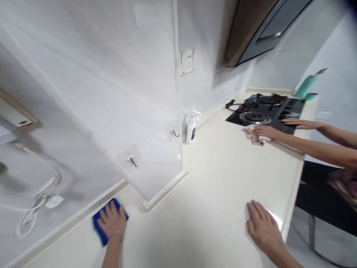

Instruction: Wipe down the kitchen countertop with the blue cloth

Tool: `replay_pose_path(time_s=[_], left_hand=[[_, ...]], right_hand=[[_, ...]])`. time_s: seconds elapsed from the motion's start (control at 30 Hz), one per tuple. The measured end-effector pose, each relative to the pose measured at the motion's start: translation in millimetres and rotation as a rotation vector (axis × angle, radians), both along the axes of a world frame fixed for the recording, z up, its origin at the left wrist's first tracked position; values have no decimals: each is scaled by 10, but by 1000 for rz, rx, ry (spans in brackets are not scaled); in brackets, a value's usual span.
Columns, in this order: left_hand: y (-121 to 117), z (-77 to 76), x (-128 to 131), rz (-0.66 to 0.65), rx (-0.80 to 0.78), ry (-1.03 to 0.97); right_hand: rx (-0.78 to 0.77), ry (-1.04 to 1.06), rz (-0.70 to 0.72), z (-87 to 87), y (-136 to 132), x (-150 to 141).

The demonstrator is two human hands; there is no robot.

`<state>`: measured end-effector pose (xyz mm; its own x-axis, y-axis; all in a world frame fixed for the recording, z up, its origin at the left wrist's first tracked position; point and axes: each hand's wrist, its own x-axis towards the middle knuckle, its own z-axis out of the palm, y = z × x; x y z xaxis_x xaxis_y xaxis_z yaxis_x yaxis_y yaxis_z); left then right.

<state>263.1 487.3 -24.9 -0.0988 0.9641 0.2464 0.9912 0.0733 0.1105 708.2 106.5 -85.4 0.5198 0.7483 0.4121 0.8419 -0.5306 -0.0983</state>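
Note:
My left hand (112, 221) lies flat on a blue cloth (98, 223), pressing it onto the cream countertop (212, 178) close to the white tiled wall. The fingers are stretched out over the cloth. My right hand (262, 224) rests palm down, fingers spread, on the counter near its front edge and holds nothing. Farther along the counter another person's two hands reach in from the right: one (264, 131) rests on a pinkish rag (254, 137) beside the black gas hob (262, 109), the other (297, 123) lies on the hob's edge.
A white spray bottle (192, 128) stands against the wall corner. Two stick-on hooks (131, 159) sit on the wall, a socket (187, 61) above them. A white cable (36, 201) hangs at the left. A range hood (262, 29) hangs over the hob, a teal bottle (306, 85) behind.

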Motion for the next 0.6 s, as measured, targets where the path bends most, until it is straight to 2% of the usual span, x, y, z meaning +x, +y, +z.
replay_pose_path(time_s=[0.1,0.2,0.47,0.6], left_hand=[[-114,13,504,-157,-5,89],[-91,43,768,-243,-66,120],[280,135,661,-261,-190,77],[269,167,697,-242,-180,61]], right_hand=[[-11,6,-19,-86,-29,22],[-24,2,-27,-166,-32,54],[-25,-22,-62,-140,21,40],[0,-44,-63,-161,48,44]])
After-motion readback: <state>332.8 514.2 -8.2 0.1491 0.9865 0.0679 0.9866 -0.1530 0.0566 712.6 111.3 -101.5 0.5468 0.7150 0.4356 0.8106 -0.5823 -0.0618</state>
